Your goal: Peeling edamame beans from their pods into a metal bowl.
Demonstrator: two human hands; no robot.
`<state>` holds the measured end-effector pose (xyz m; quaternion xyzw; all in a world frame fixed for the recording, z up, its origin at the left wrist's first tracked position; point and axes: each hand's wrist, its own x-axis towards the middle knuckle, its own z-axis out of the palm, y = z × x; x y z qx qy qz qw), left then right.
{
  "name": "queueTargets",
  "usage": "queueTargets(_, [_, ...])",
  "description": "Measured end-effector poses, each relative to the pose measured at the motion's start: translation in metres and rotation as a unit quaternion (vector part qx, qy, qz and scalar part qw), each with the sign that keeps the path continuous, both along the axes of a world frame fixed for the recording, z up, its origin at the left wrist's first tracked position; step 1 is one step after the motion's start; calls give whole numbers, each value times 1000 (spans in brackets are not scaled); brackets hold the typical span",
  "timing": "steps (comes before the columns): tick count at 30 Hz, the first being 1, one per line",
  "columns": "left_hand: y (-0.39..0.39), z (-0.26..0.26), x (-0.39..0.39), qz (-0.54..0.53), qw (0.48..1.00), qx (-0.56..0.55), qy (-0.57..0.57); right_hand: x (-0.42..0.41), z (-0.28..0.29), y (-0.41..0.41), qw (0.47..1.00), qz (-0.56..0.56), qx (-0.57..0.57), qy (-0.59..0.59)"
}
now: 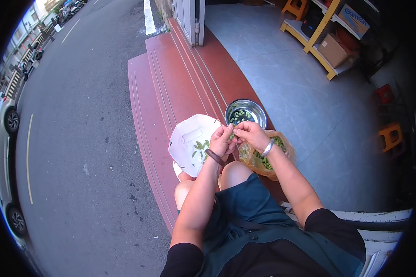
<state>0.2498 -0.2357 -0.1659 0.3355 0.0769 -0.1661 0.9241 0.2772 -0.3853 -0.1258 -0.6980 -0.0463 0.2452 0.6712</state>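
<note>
Close together above my knees, my left hand [222, 141] and my right hand [251, 135] both pinch a green bean pod [232, 135] between their fingertips. Just beyond them stands a round stainless steel bowl [260, 111] with shelled green beans [240, 114] on its bottom. To the left lies a white tray-like sheet [184, 152] with dark marks at its rim, holding several green empty-looking pods [199, 146]. Below my right wrist, a translucent orange plastic bag [290, 147] lies open, full of green pods [263, 160].
Red steps [173, 79] run under the bowl and sheet, beside an asphalt road [97, 114] with a parked car [3, 155]. A metal door [187, 17] stands ahead. Indoors are a yellow shelf rack [310, 45], a cardboard box [332, 50] and an orange stool [390, 137].
</note>
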Motion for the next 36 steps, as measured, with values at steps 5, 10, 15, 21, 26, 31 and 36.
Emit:
queueTargets(5, [4,-7,5,6,1000,14,-2,-4,-7,11,998,-35,-14,-60])
queueTargets(10, [1,-8,3,20,999,39,6,-1,-19,12,985,-47,-77,-147])
queueTargets(15, [6,-5,4,-9,981,180,77,-10,-26,16,968,-39,-141,-204])
queueTargets(21, [12,-8,6,-10,974,157,162,-20,-10,25,927,15,-215,-307])
queueTargets(26, [9,-15,7,32,982,36,181,-22,-7,29,917,9,-226,-328])
queueTargets(31, [8,-25,8,67,986,27,151,-19,-18,27,914,-13,-228,-335])
queueTargets(36, [10,-29,8,35,992,75,90,-15,-27,31,938,-66,-194,-278])
